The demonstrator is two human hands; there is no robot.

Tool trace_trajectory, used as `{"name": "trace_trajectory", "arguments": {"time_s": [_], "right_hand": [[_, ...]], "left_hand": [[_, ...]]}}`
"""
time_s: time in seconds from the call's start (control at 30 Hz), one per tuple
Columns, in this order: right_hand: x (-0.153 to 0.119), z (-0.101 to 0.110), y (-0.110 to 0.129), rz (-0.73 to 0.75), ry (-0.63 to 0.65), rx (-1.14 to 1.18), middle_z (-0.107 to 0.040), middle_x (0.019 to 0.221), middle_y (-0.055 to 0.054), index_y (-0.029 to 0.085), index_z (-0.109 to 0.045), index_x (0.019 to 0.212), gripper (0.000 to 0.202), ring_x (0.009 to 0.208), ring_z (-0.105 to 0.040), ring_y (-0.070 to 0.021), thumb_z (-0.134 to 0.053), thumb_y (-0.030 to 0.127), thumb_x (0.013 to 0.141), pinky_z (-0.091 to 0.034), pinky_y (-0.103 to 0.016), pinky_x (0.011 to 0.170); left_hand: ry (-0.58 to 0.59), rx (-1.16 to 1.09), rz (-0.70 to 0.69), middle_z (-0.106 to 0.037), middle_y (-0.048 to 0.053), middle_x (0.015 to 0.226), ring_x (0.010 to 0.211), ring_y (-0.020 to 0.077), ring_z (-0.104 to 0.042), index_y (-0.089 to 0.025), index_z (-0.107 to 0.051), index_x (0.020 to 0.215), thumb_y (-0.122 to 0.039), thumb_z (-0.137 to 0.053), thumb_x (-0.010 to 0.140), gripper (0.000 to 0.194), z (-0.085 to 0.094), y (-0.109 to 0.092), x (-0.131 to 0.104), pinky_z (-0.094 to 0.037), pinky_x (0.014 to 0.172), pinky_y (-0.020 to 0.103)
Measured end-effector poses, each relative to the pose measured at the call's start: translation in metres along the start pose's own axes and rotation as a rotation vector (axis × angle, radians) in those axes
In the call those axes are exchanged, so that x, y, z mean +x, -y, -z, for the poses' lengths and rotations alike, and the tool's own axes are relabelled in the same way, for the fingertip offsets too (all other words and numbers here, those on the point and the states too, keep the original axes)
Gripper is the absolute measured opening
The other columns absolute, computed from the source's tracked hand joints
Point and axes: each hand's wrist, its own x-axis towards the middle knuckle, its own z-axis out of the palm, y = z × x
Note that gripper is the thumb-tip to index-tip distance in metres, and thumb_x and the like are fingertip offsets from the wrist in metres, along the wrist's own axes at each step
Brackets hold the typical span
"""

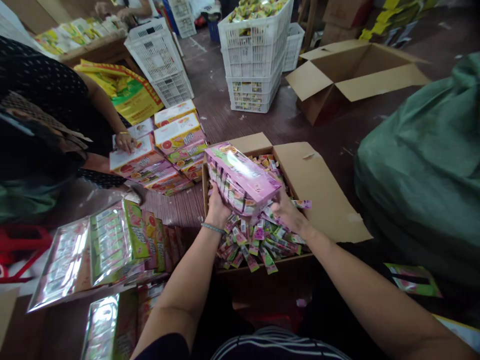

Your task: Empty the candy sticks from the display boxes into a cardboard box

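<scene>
A pink and purple display box [242,175] with packets showing through its side is held tilted above an open carton [322,185]. At its left end, my left hand [218,205] is closed around the lower edge, a braided band on the wrist. My right hand [287,210] grips the right end, its fingers partly hidden by the box. Below both hands, many small pink and green sachets [258,240] fill the carton, some spilling over its front edge.
Stacked boxes [180,135] stand at the left, where another person's hand [125,142] rests. Nearer are clear-wrapped packs [108,245]. White crates [255,55], an empty carton [378,85] and a yellow sack [123,92] lie beyond. A green sack [423,170] bulges at the right.
</scene>
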Motion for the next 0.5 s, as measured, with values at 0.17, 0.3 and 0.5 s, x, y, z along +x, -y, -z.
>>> {"name": "trace_trajectory", "arguments": {"time_s": [0.17, 0.3, 0.5], "right_hand": [[-0.001, -0.010, 0.005, 0.113, -0.168, -0.050, -0.039, 0.162, -0.020, 0.026, -0.006, 0.168, 0.149, 0.152, -0.040, -0.0378, -0.092, 0.075, 0.057, -0.035, -0.060, 0.128], [0.003, -0.001, 0.006, 0.051, -0.284, -0.072, -0.033, 0.165, -0.021, 0.026, -0.010, 0.166, 0.133, 0.151, -0.042, -0.0357, -0.090, 0.067, 0.067, -0.038, -0.061, 0.126], [0.017, 0.038, 0.019, 0.060, -0.217, 0.048, -0.052, 0.153, -0.010, 0.034, -0.039, 0.156, 0.108, 0.143, -0.051, -0.0331, -0.086, 0.074, 0.067, -0.035, -0.058, 0.128]], "left_hand": [[0.040, 0.045, -0.117, -0.067, 0.009, 0.147, 0.137, 0.0228, -0.062, -0.019, -0.066, 0.142, -0.053, -0.044, 0.109, 0.052, -0.010, 0.016, -0.011, -0.050, 0.117, 0.034], [0.152, 0.106, -0.205, -0.074, 0.004, 0.135, 0.132, 0.0232, -0.065, -0.027, -0.069, 0.135, -0.046, -0.045, 0.110, 0.040, -0.008, 0.009, -0.012, -0.055, 0.112, 0.035], [0.150, 0.191, -0.309, -0.078, 0.009, 0.109, 0.114, 0.0294, -0.073, -0.027, -0.071, 0.129, -0.082, -0.047, 0.095, 0.069, 0.003, -0.037, -0.010, -0.062, 0.096, 0.042]]}}
